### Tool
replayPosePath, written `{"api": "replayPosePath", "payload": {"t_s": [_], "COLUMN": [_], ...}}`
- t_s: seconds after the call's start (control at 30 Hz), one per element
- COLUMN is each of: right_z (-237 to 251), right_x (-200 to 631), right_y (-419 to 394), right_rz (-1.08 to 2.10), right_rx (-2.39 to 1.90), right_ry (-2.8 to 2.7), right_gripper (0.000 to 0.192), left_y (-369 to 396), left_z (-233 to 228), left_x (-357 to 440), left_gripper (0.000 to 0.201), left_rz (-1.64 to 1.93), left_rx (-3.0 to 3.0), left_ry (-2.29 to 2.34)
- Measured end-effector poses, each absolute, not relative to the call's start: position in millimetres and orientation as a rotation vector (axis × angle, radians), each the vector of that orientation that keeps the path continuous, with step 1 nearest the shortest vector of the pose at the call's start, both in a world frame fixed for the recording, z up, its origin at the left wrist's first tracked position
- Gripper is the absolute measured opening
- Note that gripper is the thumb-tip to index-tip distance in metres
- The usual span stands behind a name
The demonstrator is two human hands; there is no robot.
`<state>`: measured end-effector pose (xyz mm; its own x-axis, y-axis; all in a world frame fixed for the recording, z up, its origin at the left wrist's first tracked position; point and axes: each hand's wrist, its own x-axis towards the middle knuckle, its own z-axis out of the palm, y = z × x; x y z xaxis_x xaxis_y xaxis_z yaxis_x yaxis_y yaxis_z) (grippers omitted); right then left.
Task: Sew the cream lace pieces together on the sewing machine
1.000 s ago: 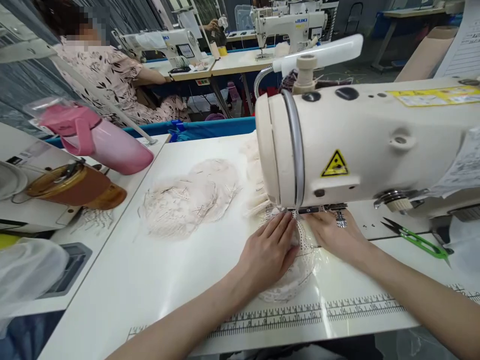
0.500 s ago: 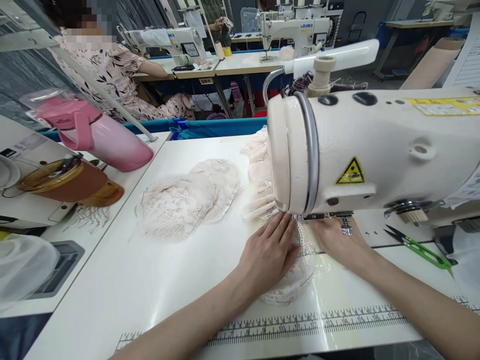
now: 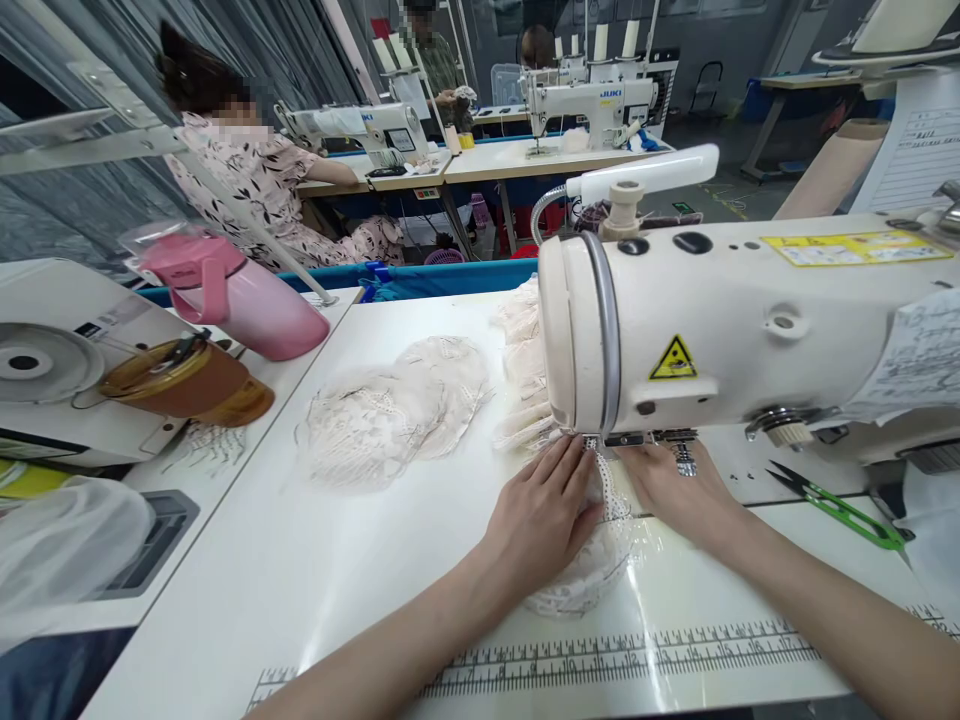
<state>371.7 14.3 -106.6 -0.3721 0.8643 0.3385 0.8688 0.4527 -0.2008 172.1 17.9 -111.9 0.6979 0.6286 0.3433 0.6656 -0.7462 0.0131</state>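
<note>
My left hand point(image 3: 536, 515) lies flat on a cream lace-edged fabric piece point(image 3: 581, 580), its fingers stretched toward the needle area of the sewing machine point(image 3: 720, 320). The thumb rests lower on the same cloth. My right hand point(image 3: 679, 490) reaches in from the right under the machine head, close beside the lace strip; its fingertips are hidden there, so their grip does not show. Gathered cream cloth point(image 3: 521, 370) bunches on the far side of the head. The needle itself is out of sight behind the head.
More cream lace pieces point(image 3: 390, 410) lie on the white table at left. Green thread snips point(image 3: 840, 510) sit to the right. A pink bottle point(image 3: 255, 300) and an amber cup point(image 3: 187, 385) stand at far left. Printed rulers point(image 3: 570, 665) run along the front edge. Another person point(image 3: 247, 190) sits beyond.
The camera view has tilted up and turned slightly left, so more of the room shows. Both hands stay at the cloth by the machine head, with little visible movement.
</note>
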Motion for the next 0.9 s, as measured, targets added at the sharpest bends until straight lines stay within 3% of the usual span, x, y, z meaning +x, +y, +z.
{"api": "replayPosePath", "payload": {"t_s": [0.27,0.43,0.9], "right_z": [-123,-130,-114], "right_x": [379,380,372], "right_y": [17,20,13], "right_rz": [-0.301,-0.469,-0.132], "right_rx": [-1.417,-1.322,-0.817], "right_ry": [-2.425,-2.357,-2.391], "right_gripper": [0.050,0.045,0.024], "left_y": [16,16,14], "left_z": [-110,-109,-103], "left_x": [172,171,171], "left_gripper": [0.048,0.049,0.047], "left_rz": [-0.479,-0.492,-0.460], "left_rx": [-2.802,-2.789,-2.811], "left_ry": [-1.103,-1.109,-1.094]}}
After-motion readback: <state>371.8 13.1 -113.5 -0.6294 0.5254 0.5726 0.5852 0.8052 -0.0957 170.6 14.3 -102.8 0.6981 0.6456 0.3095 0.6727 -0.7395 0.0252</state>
